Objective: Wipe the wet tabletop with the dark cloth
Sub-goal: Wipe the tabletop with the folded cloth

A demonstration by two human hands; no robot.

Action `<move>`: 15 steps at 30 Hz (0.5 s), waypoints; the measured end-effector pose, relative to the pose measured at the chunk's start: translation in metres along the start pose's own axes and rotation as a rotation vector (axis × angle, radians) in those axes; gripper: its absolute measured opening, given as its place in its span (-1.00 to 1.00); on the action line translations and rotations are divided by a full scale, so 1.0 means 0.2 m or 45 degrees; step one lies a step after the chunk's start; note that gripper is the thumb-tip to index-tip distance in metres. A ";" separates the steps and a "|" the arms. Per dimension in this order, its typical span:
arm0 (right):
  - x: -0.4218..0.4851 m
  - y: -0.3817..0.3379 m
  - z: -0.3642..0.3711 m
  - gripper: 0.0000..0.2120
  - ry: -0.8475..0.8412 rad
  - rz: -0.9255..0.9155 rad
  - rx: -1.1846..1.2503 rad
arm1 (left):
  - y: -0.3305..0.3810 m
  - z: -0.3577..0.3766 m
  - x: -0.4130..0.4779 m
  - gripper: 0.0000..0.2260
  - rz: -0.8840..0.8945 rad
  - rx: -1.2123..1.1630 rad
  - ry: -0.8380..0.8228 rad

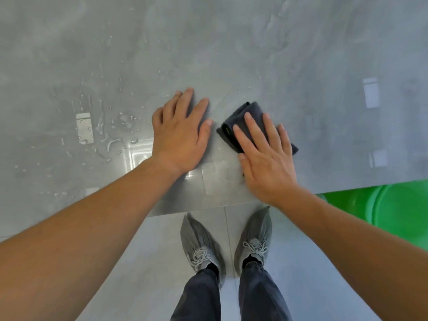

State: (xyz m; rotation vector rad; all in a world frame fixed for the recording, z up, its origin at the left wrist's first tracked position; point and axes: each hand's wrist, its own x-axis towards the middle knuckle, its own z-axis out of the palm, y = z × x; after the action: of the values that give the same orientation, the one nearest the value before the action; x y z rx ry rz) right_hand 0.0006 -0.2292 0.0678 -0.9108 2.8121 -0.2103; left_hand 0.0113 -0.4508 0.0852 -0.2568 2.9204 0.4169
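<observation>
1. While the right hand (266,163) lies palm-down with its fingers straight and spread, it presses the dark cloth (239,114) flat against the tabletop (231,54); nothing is curled round or pinched.
2. That cloth sits folded into a small thick pad near the table's front edge, just right of centre, with its far corner and left edge showing beyond the fingertips.
3. It looks soft, light and limp, so it will likely bunch or unfold if dragged by one corner. A broad flat palm over the middle of the pad seems the best hold.
4. Spread flat beside it, the left hand (180,135) rests on the bare surface with its fingers extended, holding nothing and close to the cloth but apart from it.
5. Beads and streaks of water (115,135) lie to the left of the left hand, well apart from the pad, so most of the wet patch looks not yet wiped.
6. On so glossy a top, the damp pad should slide easily, and steady downward pressure is probably needed to soak rather than smear.
</observation>
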 end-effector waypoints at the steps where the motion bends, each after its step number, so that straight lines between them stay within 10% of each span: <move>1: 0.06 0.05 -0.02 -0.45 -0.003 0.029 0.003 | -0.01 0.00 0.00 -0.53 0.016 -0.004 0.005; 6: 0.42 0.11 -0.07 -0.43 0.111 0.595 0.126 | -0.07 -0.02 0.02 -0.55 0.071 -0.021 0.017; 12: 0.23 0.00 -0.06 -0.46 -0.059 0.003 0.000 | -0.08 -0.08 0.04 -0.60 0.086 -0.047 -0.037; 15: 0.43 0.15 -0.11 -0.44 -0.060 0.126 0.013 | -0.11 -0.11 0.07 -0.64 0.134 -0.074 -0.052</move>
State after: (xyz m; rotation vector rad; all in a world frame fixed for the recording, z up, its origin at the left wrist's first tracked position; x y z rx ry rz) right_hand -0.0895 -0.2540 0.0726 -0.7624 2.8010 -0.1875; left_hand -0.0008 -0.4795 0.0984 -0.1013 2.8932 0.5176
